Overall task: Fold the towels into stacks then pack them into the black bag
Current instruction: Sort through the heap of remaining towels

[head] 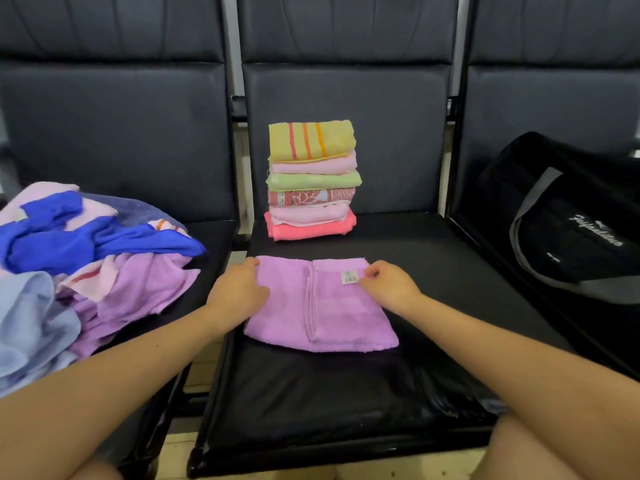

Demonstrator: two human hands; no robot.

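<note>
A purple towel (332, 313) lies partly folded on the middle black seat (346, 393), with a small white label near its far right corner. My left hand (239, 289) grips the towel's far left edge. My right hand (388, 282) pinches the far right corner beside the label. Behind the towel stands a stack of several folded towels (311, 181), yellow striped on top and coral pink at the bottom. The black bag (568, 230) with grey straps sits on the right seat.
A heap of unfolded towels (79, 265), blue, purple, pink and pale blue, fills the left seat. Dark padded seat backs (346, 81) rise behind. My knees show at the bottom corners.
</note>
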